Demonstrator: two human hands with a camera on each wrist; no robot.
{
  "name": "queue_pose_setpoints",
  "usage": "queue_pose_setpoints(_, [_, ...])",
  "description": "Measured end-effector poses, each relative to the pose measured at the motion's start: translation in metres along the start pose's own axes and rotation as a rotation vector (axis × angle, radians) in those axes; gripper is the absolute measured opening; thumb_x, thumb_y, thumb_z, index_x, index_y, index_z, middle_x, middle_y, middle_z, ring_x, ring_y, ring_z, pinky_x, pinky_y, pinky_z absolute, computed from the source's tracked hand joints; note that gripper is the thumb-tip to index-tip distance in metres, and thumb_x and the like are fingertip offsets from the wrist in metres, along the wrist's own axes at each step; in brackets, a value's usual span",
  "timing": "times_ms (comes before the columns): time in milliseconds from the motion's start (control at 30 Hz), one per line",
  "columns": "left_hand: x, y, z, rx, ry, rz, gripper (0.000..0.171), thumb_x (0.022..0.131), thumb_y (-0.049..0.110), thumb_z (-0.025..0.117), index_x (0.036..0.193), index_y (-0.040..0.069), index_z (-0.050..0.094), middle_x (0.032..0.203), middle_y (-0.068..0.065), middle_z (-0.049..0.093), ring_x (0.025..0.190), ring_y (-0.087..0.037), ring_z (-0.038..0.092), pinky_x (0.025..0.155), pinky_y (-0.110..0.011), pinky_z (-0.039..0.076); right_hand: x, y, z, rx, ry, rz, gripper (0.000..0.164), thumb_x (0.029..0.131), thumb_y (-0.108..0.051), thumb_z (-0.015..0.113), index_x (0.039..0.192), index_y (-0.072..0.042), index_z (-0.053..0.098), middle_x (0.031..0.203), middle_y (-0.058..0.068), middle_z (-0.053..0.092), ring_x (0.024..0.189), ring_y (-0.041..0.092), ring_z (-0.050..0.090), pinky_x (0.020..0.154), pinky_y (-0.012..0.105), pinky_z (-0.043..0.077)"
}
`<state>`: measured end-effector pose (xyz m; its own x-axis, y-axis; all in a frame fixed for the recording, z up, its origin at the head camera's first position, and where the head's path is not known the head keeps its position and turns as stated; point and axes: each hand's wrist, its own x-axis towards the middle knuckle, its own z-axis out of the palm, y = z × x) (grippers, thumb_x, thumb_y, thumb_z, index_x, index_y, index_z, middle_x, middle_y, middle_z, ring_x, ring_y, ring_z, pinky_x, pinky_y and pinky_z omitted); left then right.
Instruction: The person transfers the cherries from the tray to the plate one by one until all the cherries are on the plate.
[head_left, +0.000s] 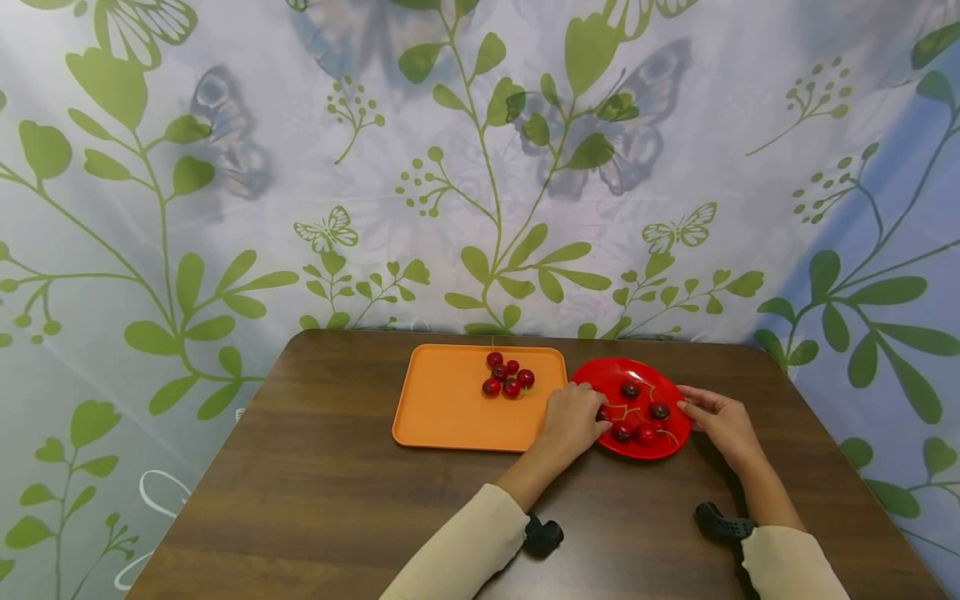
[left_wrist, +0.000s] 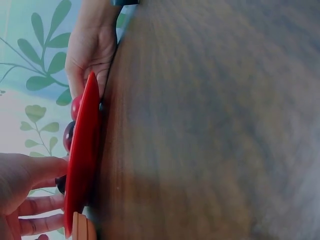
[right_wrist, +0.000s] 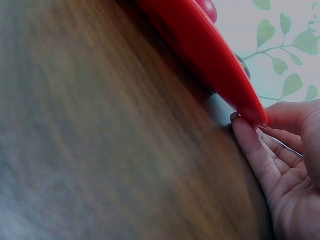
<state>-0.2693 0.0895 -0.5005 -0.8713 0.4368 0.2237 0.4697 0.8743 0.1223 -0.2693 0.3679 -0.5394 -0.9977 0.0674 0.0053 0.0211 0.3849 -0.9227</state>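
Note:
A red plate [head_left: 600, 372] with several dark and bright red cherries [head_left: 645, 433] on it lies on the right of the table. My right hand [head_left: 723, 425] pinches its right rim between thumb and fingers; the right wrist view shows a fingertip [right_wrist: 245, 130] under the rim. My left hand [head_left: 570, 417] reaches over the plate's left edge. In the left wrist view its fingers [left_wrist: 42, 204] are spread and fairly straight, close to a dark cherry [left_wrist: 61, 184]; whether they touch it is partly hidden.
Left of the plate, close beside it, an orange tray [head_left: 442, 408] bears a cluster of several cherries [head_left: 512, 387] at its upper right. Both stand on a brown wooden table [head_left: 315, 500]. Behind it hangs a leaf-and-butterfly patterned cloth [head_left: 420, 275].

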Motion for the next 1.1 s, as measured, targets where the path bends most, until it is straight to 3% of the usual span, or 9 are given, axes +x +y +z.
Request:
queue_pose_setpoints(400, [-0.001,-0.002,0.0,-0.035,-0.002,0.015,0.035,0.084,0.049,0.081,0.116,0.035,0.077,0.1,0.012,0.071,0.086,-0.008,0.059,0.067,-0.024,0.045,0.002,-0.001,0.0,0.012,-0.011,0.001,0.054,0.1,-0.021,0.067,0.142,0.01,0.051,0.097,-0.015,0.07,0.084,0.0,0.066,0.071,0.023,0.058])
queue_pose_setpoints(767, [-0.008,-0.012,-0.014,-0.147,0.013,0.051,0.036,0.085,0.046,0.081,0.118,0.032,0.077,0.099,0.012,0.071,0.083,-0.005,0.059,0.062,-0.016,0.043,-0.001,0.003,-0.001,-0.003,-0.006,-0.01,0.059,0.099,-0.029,0.069,0.141,0.008,0.053,0.095,-0.02,0.068,0.085,-0.001,0.066,0.072,0.022,0.058])
queue_pose_setpoints(1100, [-0.018,-0.032,-0.034,-0.254,0.025,0.034,0.036,0.085,0.041,0.082,0.119,0.028,0.077,0.108,0.007,0.073,0.091,-0.006,0.063,0.064,-0.015,0.048,0.002,0.004,-0.001,0.01,-0.011,-0.007,0.055,0.099,-0.025,0.068,0.141,0.008,0.053,0.097,-0.017,0.07,0.085,-0.001,0.066,0.071,0.022,0.058])
